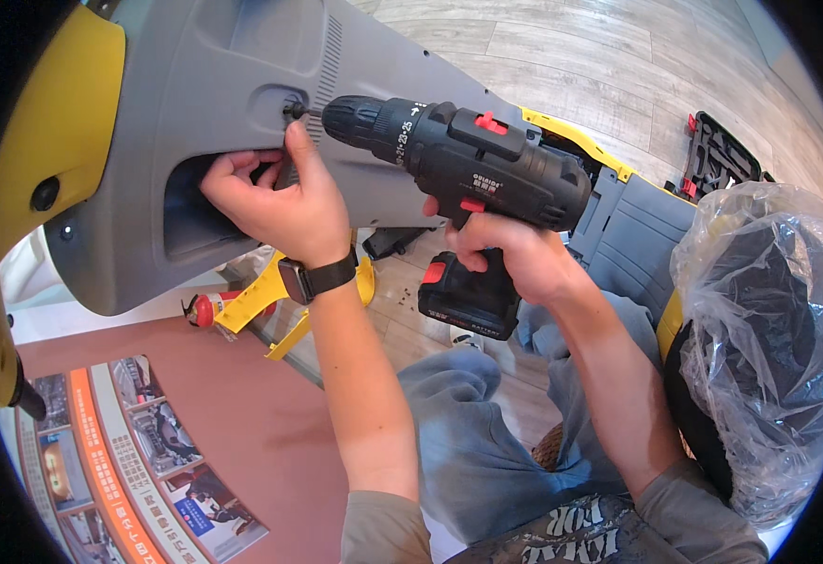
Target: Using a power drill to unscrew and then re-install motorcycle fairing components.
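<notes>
A person seated on a pale wood-plank floor (562,56) drives a black cordless drill with red switches (486,174) into a large grey moulded plastic body panel (242,56), the bit meeting a small dark screw (292,110) set in a shallow recess near the panel's ribbed vent. The right hand (505,249) is wrapped tight round the drill's grip, fingers fully closed, just above the black battery pack (468,301). The left hand (280,202), a black smartwatch (315,279) on its wrist, hooks curled fingers over the edge of a dark rectangular opening (190,221) in the panel, thumb raised beside the screw.

The panel's lower edge hangs over the person's blue-trousered knees, leaving a narrow gap between both forearms. A glossy yellow curved shell (49,141) borders the panel on the left; a thin yellow trim (576,141) runs along its far edge.

At the right, a clear crumpled plastic bag (768,348) wraps a black padded part. Beyond it, an open black tool case with red latches (721,155) lies on the floor, its contents too small to tell. A small red fire extinguisher (206,306) lies below the panel.
</notes>
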A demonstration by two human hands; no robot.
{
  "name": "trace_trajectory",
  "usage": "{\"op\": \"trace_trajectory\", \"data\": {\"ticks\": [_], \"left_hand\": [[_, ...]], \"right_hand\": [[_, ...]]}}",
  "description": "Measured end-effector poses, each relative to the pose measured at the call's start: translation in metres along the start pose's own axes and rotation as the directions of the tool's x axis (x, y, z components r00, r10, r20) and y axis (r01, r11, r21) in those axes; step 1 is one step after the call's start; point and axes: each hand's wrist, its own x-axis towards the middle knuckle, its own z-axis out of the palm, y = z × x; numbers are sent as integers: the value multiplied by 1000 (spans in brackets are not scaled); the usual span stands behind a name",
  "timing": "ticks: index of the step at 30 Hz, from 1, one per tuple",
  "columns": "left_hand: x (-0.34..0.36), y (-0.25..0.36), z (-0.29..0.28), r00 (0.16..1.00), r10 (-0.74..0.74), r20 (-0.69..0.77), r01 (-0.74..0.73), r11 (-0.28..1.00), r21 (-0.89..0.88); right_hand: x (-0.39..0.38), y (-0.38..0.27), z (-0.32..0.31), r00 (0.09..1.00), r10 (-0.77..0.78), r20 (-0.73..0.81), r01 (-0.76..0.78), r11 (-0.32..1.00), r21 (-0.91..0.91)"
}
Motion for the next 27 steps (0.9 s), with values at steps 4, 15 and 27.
{"op": "trace_trajectory", "data": {"ticks": [4, 15, 27], "left_hand": [[-1, 1, 2, 999, -16, -37, 15, 1000, -22], [3, -6, -1, 1000, 18, -8, -18, 999, -31], [3, 3, 0, 1000, -18, 24, 18, 1000, 15]], "right_hand": [[0, 2, -1, 1000, -16, -3, 16, 999, 50], [-1, 2, -2, 1000, -10, -14, 11, 999, 34], [-3, 1, -4, 1000, -8, 5, 8, 1000, 16]]}}
